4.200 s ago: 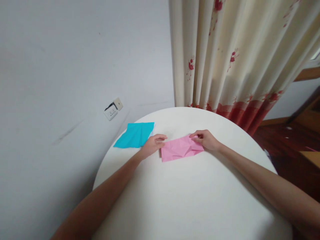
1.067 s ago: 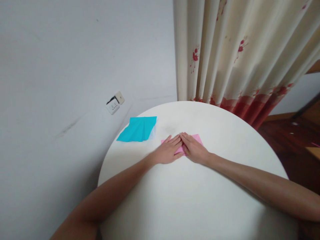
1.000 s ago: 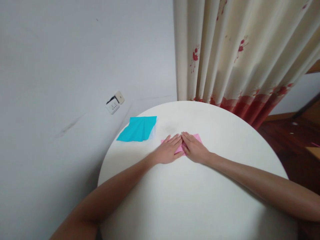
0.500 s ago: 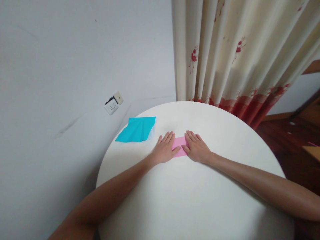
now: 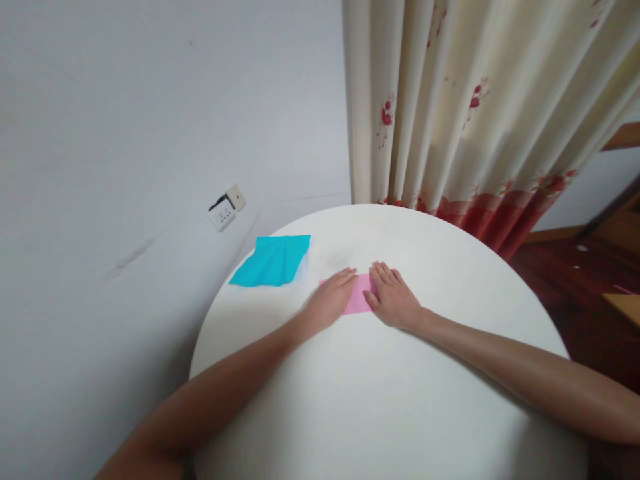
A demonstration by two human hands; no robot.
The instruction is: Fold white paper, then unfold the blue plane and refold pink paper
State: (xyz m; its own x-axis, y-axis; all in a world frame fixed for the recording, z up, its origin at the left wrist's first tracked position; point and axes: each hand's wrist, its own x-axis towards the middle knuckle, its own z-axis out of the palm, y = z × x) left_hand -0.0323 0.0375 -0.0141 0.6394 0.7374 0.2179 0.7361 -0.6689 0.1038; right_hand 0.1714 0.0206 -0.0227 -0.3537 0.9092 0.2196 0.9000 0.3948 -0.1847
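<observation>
A folded pink paper (image 5: 359, 297) lies flat on the round white table (image 5: 390, 400), mostly covered by both hands. My left hand (image 5: 330, 298) presses flat on its left part, fingers together and pointing to the upper right. My right hand (image 5: 393, 298) lies flat on its right part, fingers pointing away from me. Only a strip of pink shows between the hands, plus a sliver by my left fingers. A folded cyan paper (image 5: 273, 261) lies at the table's far left edge, untouched.
A grey wall with a white socket (image 5: 226, 207) runs along the left of the table. A cream curtain with red flowers (image 5: 475, 113) hangs behind the table. Dark wooden floor and furniture show at the right.
Four seconds ago the pink paper lay wider, held at its ends. Since then both hands came together flat on it, then spread apart; my left hand has turned and slid slightly left.
</observation>
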